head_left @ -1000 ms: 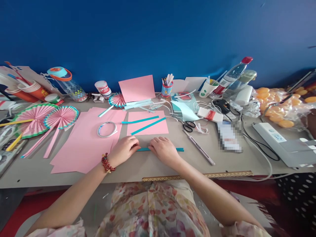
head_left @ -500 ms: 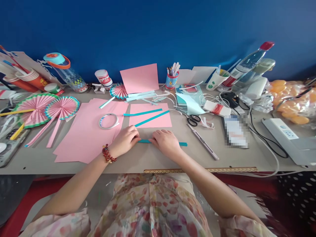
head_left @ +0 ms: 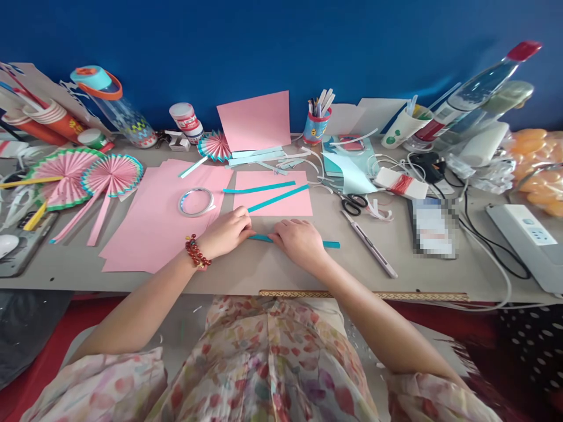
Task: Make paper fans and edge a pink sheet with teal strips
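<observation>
Gray desk [head_left: 246, 271], 3 fans [head_left: 113, 174]. Left hand [head_left: 227, 232] pinches 1 blue strip [head_left: 263, 238]; right hand [head_left: 301, 241] over it, grip unclear; 2 loose strips [head_left: 259, 187] beyond

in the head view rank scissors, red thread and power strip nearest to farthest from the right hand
From the right hand:
1. Scissors, ahead and right
2. Red thread, farther ahead and right
3. Power strip, far to the right

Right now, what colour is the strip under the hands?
The strip is blue-green, seen best in the head view.
</observation>
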A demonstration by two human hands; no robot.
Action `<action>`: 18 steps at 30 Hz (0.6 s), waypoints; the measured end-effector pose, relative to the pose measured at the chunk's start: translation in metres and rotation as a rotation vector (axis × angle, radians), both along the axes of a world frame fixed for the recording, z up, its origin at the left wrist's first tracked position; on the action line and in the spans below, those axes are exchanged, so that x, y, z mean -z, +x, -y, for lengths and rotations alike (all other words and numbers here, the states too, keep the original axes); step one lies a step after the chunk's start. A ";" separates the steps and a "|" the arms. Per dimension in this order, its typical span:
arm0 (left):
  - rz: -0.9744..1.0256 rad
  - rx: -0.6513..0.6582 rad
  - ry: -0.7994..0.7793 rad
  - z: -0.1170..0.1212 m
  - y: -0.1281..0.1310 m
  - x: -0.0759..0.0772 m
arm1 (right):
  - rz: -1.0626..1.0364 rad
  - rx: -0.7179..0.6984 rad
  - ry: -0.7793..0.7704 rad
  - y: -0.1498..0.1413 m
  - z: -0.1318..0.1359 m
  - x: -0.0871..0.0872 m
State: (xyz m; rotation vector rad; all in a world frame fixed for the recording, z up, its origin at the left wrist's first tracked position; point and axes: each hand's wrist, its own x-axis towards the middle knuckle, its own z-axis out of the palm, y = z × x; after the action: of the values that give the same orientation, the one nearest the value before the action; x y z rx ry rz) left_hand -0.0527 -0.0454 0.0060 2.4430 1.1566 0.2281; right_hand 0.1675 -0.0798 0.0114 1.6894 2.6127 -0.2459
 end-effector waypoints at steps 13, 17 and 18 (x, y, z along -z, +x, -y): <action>0.016 0.003 0.001 -0.003 -0.001 -0.001 | -0.016 -0.009 -0.002 0.000 0.000 0.000; 0.089 -0.039 -0.078 0.000 -0.002 -0.001 | -0.023 -0.011 0.011 0.001 0.001 0.000; 0.116 -0.046 -0.094 0.002 -0.002 -0.001 | -0.027 -0.014 0.015 0.001 0.002 0.000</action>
State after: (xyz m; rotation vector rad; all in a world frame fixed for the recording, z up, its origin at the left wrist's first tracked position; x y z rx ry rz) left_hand -0.0551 -0.0469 0.0070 2.2918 1.1471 0.3173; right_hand 0.1688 -0.0815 0.0111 1.6840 2.6507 -0.2508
